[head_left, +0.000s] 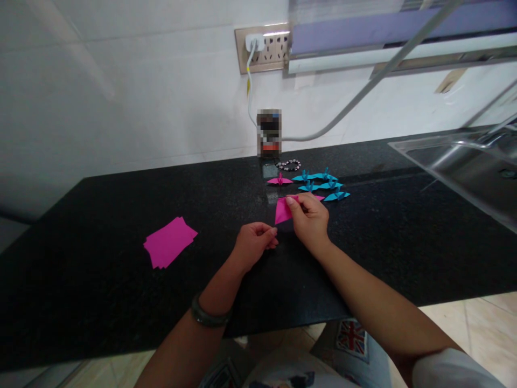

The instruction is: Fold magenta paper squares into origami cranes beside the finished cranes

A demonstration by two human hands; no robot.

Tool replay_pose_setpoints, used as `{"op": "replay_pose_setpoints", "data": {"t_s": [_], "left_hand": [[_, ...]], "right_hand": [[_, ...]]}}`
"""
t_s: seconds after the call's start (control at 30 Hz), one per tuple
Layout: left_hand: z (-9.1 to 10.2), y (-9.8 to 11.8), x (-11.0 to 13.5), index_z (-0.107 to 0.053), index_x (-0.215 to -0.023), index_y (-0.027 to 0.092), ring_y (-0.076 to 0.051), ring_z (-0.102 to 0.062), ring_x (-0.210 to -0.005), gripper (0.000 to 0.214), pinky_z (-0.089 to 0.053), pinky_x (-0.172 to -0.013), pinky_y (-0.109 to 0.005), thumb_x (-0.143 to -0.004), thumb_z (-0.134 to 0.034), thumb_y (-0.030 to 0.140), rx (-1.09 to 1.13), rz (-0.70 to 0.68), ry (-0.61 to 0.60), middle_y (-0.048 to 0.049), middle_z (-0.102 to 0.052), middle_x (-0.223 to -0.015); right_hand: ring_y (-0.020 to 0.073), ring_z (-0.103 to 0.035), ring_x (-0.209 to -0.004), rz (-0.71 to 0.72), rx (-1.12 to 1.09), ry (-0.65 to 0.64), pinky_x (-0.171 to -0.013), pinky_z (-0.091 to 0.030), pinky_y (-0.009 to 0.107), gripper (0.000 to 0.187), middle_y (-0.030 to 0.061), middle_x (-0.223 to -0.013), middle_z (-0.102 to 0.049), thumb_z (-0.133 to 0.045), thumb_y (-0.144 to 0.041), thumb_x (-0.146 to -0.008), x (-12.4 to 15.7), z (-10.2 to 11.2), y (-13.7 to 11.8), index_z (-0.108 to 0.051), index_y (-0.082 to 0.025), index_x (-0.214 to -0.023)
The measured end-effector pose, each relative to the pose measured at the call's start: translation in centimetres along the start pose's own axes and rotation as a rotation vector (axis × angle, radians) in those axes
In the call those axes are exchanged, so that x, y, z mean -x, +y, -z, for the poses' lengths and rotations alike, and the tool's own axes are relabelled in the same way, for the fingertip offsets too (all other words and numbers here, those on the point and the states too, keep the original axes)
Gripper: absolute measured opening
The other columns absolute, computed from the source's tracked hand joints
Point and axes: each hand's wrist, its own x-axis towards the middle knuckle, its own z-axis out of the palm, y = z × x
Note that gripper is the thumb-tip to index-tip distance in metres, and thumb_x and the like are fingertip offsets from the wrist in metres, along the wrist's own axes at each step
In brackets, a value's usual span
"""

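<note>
Pink paper (283,212) is pinched in the right hand (314,221), left hand (254,242) curled narrow, pixelated object (269,129) unreadable.

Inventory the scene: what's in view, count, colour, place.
Cranes: five, blue, beyond right hand
Crane: one, pink, left of those
Folded paper: one, pink, right hand
Paper tip: one, pink, by cranes
Paper stack: one, pink, countertop's left
Pixelated object: one, dark-and-red, against wall
Beaded loop: one, mottled, before that
Sink: one, silver, far right
Socket panel: one, beige, wall
Plug: one, white, in panel
Hose: one, grey, upper right
Countertop: one, black, below wall
Bracelet: one, dark, left wrist
Left hand: one, near folded paper
Right hand: one, holding it
</note>
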Motion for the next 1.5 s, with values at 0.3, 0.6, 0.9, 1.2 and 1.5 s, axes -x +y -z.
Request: {"op": "replay_pose_setpoints", "data": {"t_s": [0.3, 0.6, 0.9, 1.2, 1.5], "left_hand": [[0.4, 0.0, -0.2, -0.058, -0.074, 0.012, -0.01, -0.057, -0.052, 0.034, -0.044, -0.052, -0.022, -0.074, -0.052, 0.045, 0.102, -0.026, -0.012, -0.0041, -0.063, -0.062], [0.5, -0.3, -0.4, -0.057, -0.084, 0.015, -0.009, -0.054, -0.056, 0.029, -0.043, -0.054, -0.021, -0.066, -0.064, 0.036, -0.012, -0.243, 0.182, -0.0005, -0.059, -0.067], [1.5, -0.9, -0.8, -0.066, -0.088, 0.014, -0.015, -0.06, -0.066, 0.029, -0.046, -0.059, -0.024, -0.071, -0.059, 0.037, -0.094, -0.268, 0.055, -0.0053, -0.067, -0.076], [1.4, -0.8, -0.8, -0.069, -0.081, 0.018, -0.016, -0.061, -0.074, 0.021, -0.047, -0.069, -0.027, -0.072, -0.057, 0.033, -0.32, -0.428, 0.341, -0.0034, -0.068, -0.081], [0.4, -0.3, 0.1, -0.069, -0.087, 0.019, -0.014, -0.062, -0.066, 0.024, -0.045, -0.061, -0.024, -0.075, -0.054, 0.033, -0.419, -0.383, 0.305, -0.0012, -0.069, -0.075]], "right_hand": [[0.0135, -0.054, -0.066, 0.062, -0.049, -0.074, -0.061, -0.044, 0.027, 0.015, 0.0022, -0.072, -0.059, -0.052, -0.027, -0.08, 0.6, -0.7, 0.2, -0.062, -0.018, -0.072], [0.012, -0.052, -0.063, 0.032, -0.007, -0.282, -0.058, -0.041, 0.024, 0.017, 0.0012, -0.066, -0.055, -0.051, -0.024, -0.08, 0.3, -0.5, 0.4, -0.061, -0.017, -0.069], [0.0097, -0.05, -0.057, -0.266, -0.281, -0.505, -0.052, -0.041, 0.022, 0.028, 0.0003, -0.074, -0.056, -0.056, -0.028, -0.074, 0.9, -1.2, 1.0, -0.052, -0.018, -0.1], [0.0101, -0.048, -0.054, -0.304, -0.086, -0.524, -0.05, -0.039, 0.022, 0.013, -0.0011, -0.063, -0.054, -0.052, -0.026, -0.073, 1.2, -1.5, 1.4, -0.056, -0.017, -0.082], [0.0094, -0.048, -0.054, -0.242, 0.073, -0.488, -0.051, -0.036, 0.021, 0.015, -0.0013, -0.065, -0.057, -0.047, -0.018, -0.072, 1.6, -1.6, 0.9, -0.058, -0.017, -0.082]]}}
